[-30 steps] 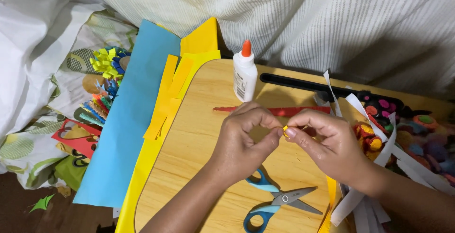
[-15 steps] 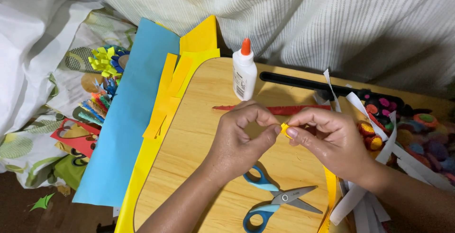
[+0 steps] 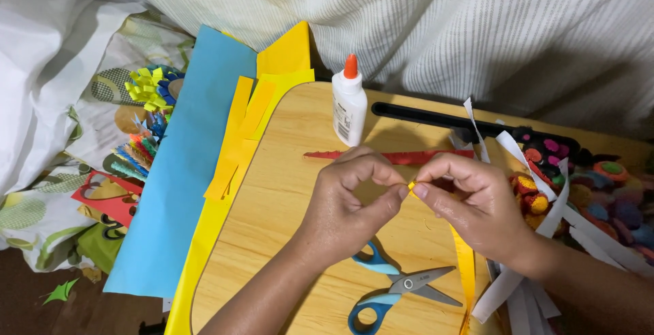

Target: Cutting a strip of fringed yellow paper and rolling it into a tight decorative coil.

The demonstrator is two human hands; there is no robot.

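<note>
While pinching a yellow paper strip [image 3: 411, 185] at frame centre, the left hand [image 3: 347, 205] and right hand [image 3: 477, 202] are rolling its end. Judging by this, continuing is calling for tight, even turns.

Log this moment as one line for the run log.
left hand: pinching yellow paper strip | right hand: pinching same strip | scissors: lying on wooden board | glue bottle: upright

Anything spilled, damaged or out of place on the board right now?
Nothing spilled or damaged. The glue bottle stands upright and capped; the scissors lie open beneath the left hand and right hand, which pinch a small yellow paper roll.
</note>
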